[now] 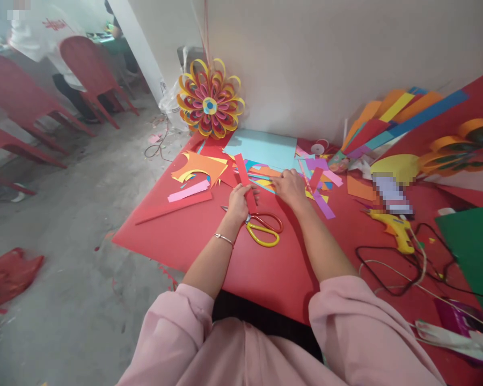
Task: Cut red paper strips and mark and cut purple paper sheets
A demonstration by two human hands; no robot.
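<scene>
My left hand (239, 202) is closed around a red paper strip (242, 169), which stands up slantwise above the table. Just beyond, my right hand (290, 187) reaches into a pile of coloured paper strips (261, 171); its fingertips touch the pile, and whether they grip a strip I cannot make out. Scissors (263, 230) with one red and one yellow handle loop lie by my left hand, their blades partly under it. To the left are orange paper offcuts (203, 170) and pink strips (189, 191). A light blue sheet (261, 146) lies behind the pile.
A paper-loop flower (210, 104) hangs at the table's back left corner. On the right of the red table (177, 230) are a yellow glue gun (398, 228) with looping cords, a green sheet (470, 241) and a bundle of paper strips (402, 115). Red chairs (90, 69) and people are at left.
</scene>
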